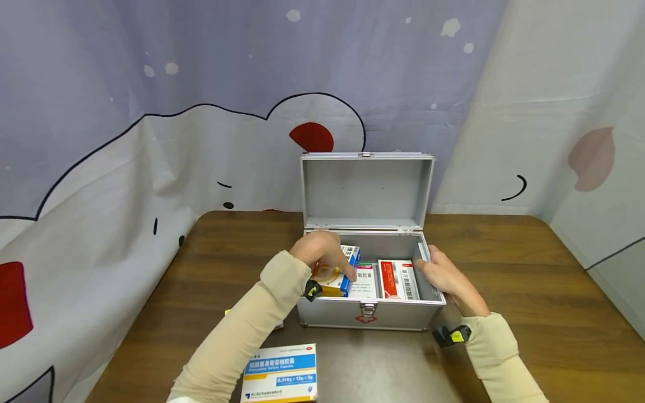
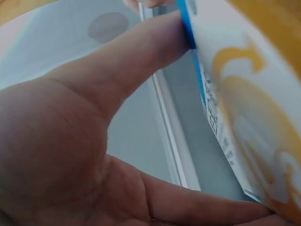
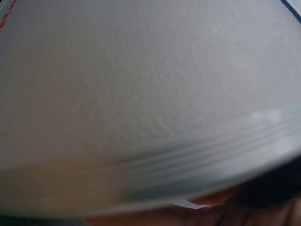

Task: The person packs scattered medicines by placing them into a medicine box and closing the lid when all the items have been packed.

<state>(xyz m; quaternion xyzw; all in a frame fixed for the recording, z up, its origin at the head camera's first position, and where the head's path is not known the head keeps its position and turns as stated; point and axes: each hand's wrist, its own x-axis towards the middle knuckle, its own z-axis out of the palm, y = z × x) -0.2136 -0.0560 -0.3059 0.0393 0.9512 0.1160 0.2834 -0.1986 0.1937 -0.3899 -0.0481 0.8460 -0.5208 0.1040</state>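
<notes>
An open silver metal case point(image 1: 327, 316) stands on the table with its lid point(image 1: 368, 190) raised. My left hand point(image 1: 322, 252) reaches into its left end and grips a yellow, white and blue medicine box point(image 1: 331, 288) between thumb and fingers. The left wrist view shows this medicine box point(image 2: 254, 117) close up, thumb at its blue edge. At the case's right wall, my right hand point(image 1: 445, 277) holds the rim, thumb over the inner side. Beside the gripped box lie a white medicine box point(image 1: 364, 284) and a red-and-white medicine box point(image 1: 403, 280).
A blue-and-white capsule box point(image 1: 279, 372) lies flat on the wooden table point(image 1: 529, 268), in front of the case. Another small item is mostly hidden behind my left forearm. A patterned curtain point(image 1: 242, 151) hangs behind the table.
</notes>
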